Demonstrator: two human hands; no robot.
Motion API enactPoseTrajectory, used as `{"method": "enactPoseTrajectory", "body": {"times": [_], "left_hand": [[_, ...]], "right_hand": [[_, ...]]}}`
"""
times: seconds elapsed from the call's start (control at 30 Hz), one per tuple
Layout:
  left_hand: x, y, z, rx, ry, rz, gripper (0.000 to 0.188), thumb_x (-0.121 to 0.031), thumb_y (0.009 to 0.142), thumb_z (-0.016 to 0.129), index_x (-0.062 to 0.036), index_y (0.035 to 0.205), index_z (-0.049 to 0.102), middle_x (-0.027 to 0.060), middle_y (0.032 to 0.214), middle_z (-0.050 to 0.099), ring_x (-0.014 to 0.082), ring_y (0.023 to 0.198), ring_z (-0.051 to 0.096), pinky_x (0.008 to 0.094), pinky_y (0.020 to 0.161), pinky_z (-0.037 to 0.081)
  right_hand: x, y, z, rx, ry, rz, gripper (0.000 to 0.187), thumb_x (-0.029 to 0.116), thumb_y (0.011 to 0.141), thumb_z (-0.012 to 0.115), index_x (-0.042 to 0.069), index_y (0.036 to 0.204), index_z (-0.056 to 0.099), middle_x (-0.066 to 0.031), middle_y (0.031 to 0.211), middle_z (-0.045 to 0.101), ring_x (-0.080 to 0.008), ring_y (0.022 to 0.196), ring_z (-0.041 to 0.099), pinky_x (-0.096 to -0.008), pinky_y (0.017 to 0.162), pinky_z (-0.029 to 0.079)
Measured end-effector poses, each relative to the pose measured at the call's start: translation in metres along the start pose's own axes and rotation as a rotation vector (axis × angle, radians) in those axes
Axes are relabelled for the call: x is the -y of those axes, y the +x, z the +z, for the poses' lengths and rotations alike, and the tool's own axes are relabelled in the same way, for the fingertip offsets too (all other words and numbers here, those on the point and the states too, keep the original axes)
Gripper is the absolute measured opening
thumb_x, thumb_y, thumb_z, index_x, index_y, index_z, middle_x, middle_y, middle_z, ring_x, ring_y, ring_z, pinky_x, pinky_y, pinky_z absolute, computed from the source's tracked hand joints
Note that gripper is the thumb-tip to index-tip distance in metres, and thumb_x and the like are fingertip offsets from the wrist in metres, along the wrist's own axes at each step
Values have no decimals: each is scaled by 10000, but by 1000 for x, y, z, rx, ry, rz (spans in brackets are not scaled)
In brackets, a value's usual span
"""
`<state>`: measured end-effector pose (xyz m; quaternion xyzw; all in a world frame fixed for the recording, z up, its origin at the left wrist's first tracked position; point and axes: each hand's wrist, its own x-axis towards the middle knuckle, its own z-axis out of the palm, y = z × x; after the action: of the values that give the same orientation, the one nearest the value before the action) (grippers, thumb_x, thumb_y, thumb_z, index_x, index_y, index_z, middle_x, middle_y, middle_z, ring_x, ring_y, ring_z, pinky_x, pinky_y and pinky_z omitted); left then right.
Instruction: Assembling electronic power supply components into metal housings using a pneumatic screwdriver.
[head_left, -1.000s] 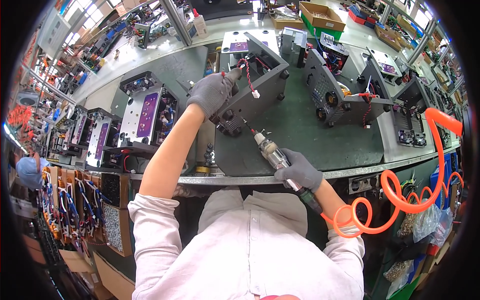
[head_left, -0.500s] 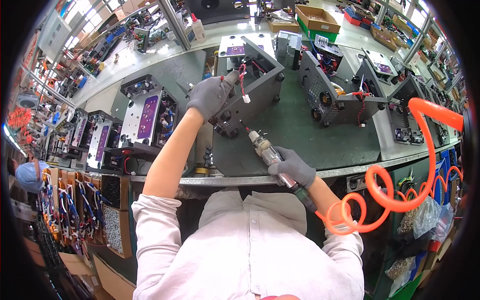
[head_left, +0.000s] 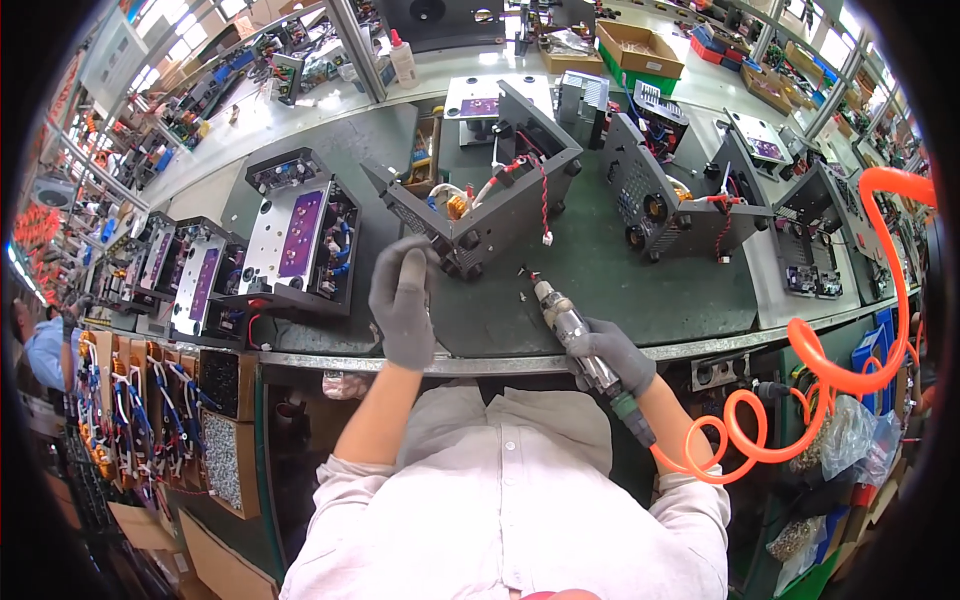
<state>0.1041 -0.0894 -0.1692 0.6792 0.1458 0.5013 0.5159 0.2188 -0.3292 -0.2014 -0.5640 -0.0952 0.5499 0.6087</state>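
My right hand (head_left: 612,355), in a grey glove, is wrapped round an air screwdriver (head_left: 568,322) whose bit points away from me, above the green mat. My left hand (head_left: 403,305), also gloved, is raised near the bench edge, fingers up and apart, with nothing visible in it. Just beyond it stands a dark metal chassis (head_left: 515,212), one corner toward me. A copper-coloured coil and white cables show inside it. A twisted red wire (head_left: 545,205) with a white connector hangs over its right panel. The driver's tip is apart from the chassis.
An orange coiled air hose (head_left: 800,440) runs from the screwdriver to the right. A second chassis (head_left: 655,205) stands on the right of the mat. Several units with silver plates (head_left: 265,255) line the left. Cable bundles (head_left: 130,400) hang at lower left beside a box of small parts (head_left: 222,455).
My left hand has let go of the chassis and drawn back toward me. The chassis has turned and shifted slightly right. The screwdriver in my right hand has moved right and a little nearer.
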Motion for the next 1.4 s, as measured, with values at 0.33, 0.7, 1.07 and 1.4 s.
{"method": "enactPoseTrajectory", "body": {"times": [0.33, 0.7, 1.07, 1.4], "left_hand": [[49, -33, 32, 321, -1030, -1346, 300, -352, 984, 538, -57, 1022, 577, -20, 674, 531, 84, 538, 451, 182, 369, 270], [16, -29, 37, 308, -658, -1080, 316, -339, 937, 625, -23, 928, 613, -10, 643, 539, 66, 463, 452, 182, 383, 296], [-2, -10, 9, 479, 22, -672, 242, -279, 907, 642, -38, 886, 648, 21, 677, 583, 132, 536, 531, 274, 469, 378], [33, 130, 16, 670, 851, 592, 240, -271, 931, 495, -112, 945, 675, 109, 823, 646, 324, 819, 611, 421, 793, 439]], "right_hand": [[9, -34, 24, 112, -52, -1, 507, 217, 642, 630, -33, 1060, 489, -91, 681, 562, -152, 513, 545, -277, 446, 472], [4, -48, 22, 134, -79, -30, 676, 253, 614, 727, -32, 1179, 490, -78, 794, 565, -129, 616, 561, -271, 547, 497], [-2, -17, 28, 24, -214, -270, 683, 217, 646, 714, -32, 1247, 506, -65, 937, 569, -120, 798, 568, -272, 709, 497], [13, -4, 35, 8, -124, -214, 622, 190, 652, 698, -40, 1198, 507, -68, 831, 550, -122, 579, 575, -267, 509, 512]]}}
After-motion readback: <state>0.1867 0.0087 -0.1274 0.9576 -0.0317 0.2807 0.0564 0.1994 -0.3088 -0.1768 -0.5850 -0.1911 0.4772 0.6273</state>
